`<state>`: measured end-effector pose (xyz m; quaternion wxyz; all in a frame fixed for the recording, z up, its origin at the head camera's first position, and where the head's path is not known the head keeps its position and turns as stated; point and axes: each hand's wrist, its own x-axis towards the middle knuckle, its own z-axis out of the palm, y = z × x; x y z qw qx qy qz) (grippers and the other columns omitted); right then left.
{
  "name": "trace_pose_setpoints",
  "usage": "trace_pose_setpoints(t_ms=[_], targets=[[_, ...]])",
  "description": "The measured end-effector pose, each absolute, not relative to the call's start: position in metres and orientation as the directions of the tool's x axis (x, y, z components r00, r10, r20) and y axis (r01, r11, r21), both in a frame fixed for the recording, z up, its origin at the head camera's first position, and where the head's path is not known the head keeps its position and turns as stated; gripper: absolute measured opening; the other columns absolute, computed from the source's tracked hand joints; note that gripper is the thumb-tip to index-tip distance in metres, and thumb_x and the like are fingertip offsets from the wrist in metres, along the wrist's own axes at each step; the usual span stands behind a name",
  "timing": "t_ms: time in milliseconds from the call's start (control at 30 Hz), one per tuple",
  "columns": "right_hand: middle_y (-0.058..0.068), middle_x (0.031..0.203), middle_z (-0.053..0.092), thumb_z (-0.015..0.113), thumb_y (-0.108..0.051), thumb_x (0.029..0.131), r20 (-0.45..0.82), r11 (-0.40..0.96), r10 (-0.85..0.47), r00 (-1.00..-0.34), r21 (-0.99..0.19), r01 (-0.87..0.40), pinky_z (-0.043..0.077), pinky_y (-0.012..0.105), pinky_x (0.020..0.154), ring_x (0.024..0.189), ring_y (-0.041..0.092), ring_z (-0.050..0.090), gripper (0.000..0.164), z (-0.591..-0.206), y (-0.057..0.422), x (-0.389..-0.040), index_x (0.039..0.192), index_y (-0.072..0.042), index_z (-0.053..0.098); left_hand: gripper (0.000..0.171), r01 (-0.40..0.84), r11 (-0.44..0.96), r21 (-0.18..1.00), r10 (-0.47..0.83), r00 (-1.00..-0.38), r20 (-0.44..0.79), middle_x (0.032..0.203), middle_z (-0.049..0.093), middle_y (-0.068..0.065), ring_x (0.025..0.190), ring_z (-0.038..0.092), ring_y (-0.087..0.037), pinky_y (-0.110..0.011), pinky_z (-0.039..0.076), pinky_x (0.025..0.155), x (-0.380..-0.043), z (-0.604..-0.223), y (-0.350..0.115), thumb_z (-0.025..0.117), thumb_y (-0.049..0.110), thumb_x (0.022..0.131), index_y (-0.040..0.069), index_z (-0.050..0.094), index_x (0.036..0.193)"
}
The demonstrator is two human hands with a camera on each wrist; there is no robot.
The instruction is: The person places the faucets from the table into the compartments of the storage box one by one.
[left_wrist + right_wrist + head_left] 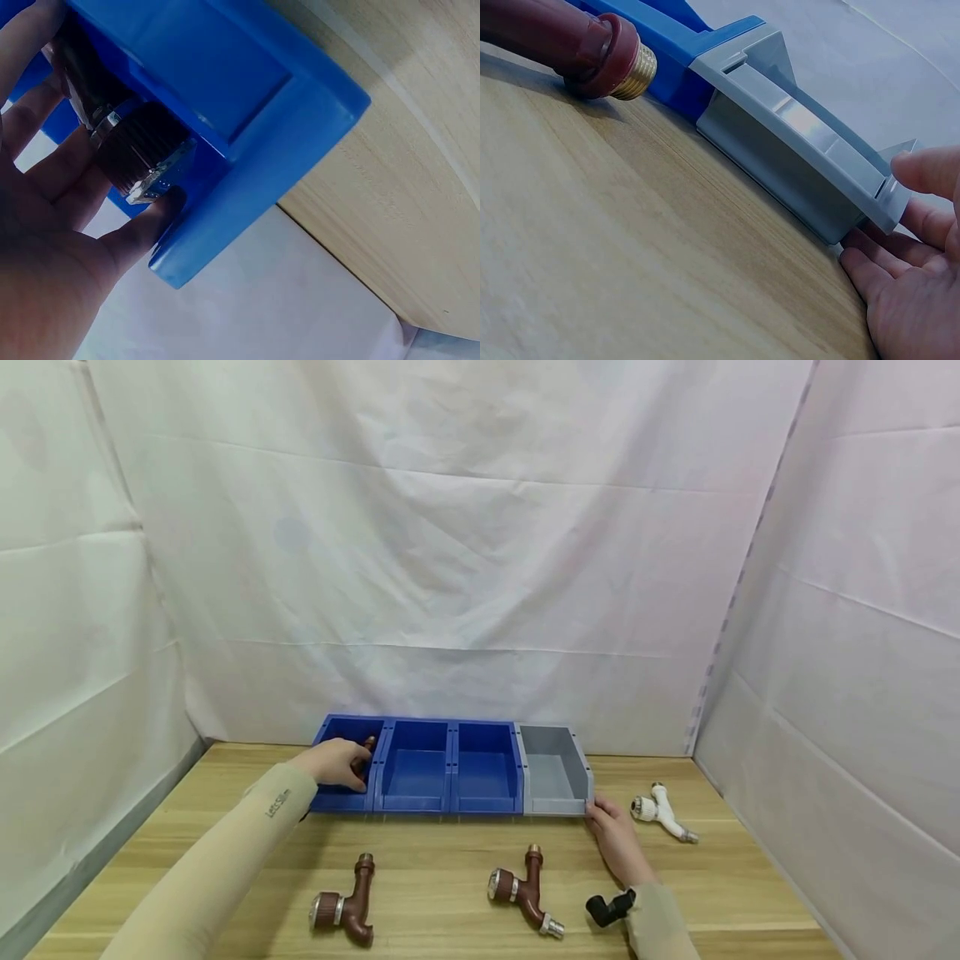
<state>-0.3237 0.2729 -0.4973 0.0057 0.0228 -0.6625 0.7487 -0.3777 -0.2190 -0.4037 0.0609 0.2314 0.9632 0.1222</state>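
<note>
Inside the leftmost blue bin [341, 804], my left hand [337, 762] holds a brown faucet [142, 150]. Its thumb lies at the clear-ended knob and the other fingers run along the body, as the left wrist view shows; part of the faucet is hidden by the hand. At the other end of the row, my right hand [617, 839] grips the front right corner of the grey bin [555, 807], thumb on the upper edge and fingers beneath it [922, 292].
Two more blue bins [412, 804] stand between the outer ones. Nearer on the wooden table lie one brown faucet [358, 897] at left and another [531, 889] with a metal nozzle. A white faucet [663, 812] lies right of the grey bin. White cloth [450, 543] hangs behind.
</note>
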Motion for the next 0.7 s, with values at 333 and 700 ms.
trace_pose_setpoints(t_ms=[333, 700], targets=[[0.029, 0.144, 0.036, 0.046, -0.007, 0.102, 0.066, -0.139, -0.027, -0.997, -0.988, -0.061, 0.041, 0.025, 0.099, 0.115, 0.01, 0.052, 0.045, -0.504, 0.273, -0.322, 0.139, 0.016, 0.036, 0.034, 0.443, 0.85, 0.285, 0.474, -0.879, -0.046, 0.082, 0.06, 0.005, 0.074, 0.054, -0.014, -0.038, 0.046, 0.068, -0.375, -0.415, -0.223, 0.083, 0.026, 0.076, 0.011, 0.068, 0.103], [0.03, 0.145, 0.035, 0.047, -0.011, 0.102, 0.07, -0.109, -0.022, -0.997, -0.992, -0.067, 0.038, 0.029, 0.102, 0.126, 0.019, 0.045, 0.049, -0.506, 0.269, -0.32, 0.141, 0.015, 0.034, 0.024, 0.45, 0.844, 0.292, 0.478, -0.878, -0.028, 0.074, 0.054, 0.005, 0.067, 0.049, -0.014, -0.035, 0.041, 0.063, -0.373, -0.416, -0.222, 0.083, 0.022, 0.076, 0.015, 0.064, 0.089]])
